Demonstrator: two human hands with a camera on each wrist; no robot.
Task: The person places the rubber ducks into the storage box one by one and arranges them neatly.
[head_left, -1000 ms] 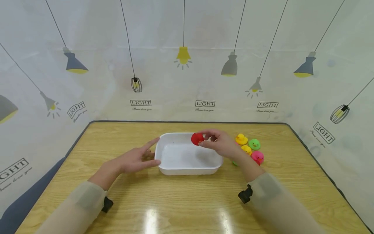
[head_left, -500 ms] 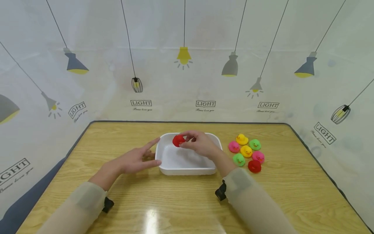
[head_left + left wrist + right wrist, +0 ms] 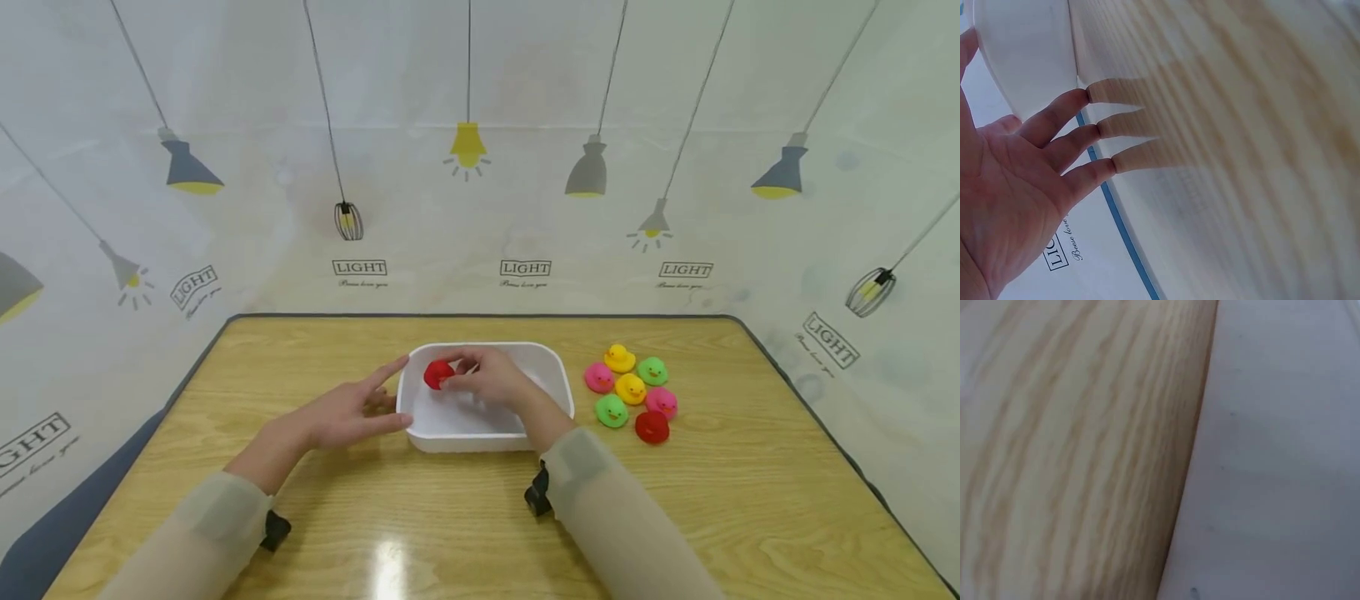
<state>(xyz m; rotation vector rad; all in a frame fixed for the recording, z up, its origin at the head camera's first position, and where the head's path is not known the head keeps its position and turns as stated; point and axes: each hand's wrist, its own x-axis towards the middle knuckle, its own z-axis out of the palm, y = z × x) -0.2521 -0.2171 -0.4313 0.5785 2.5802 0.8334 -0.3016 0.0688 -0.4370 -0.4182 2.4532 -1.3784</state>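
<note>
My right hand [image 3: 486, 375] pinches a red rubber duck [image 3: 437, 375] between thumb and fingers, low inside the left part of a white tray [image 3: 476, 443]. Spread along that tray's left side is my left hand [image 3: 341, 413], its index finger at the far left corner and its thumb at the near one. The left wrist view shows this hand [image 3: 1016, 162] with three fingertips down on the tabletop beside the tray wall [image 3: 1029, 53]. In the right wrist view only the tray [image 3: 1272, 456] and wood show; the hand is out of that frame.
To the right of the tray sits a cluster of rubber ducks: yellow [image 3: 619, 359], green [image 3: 652, 372], pink [image 3: 599, 377] and a red one [image 3: 652, 427] nearest me. The wooden table [image 3: 480, 533] ends at a wall [image 3: 450, 217] printed with lamps.
My right hand has carried the red duck leftward across the tray and lowered it, uncovering more ducks at the right. The left hand stays in place at the tray.
</note>
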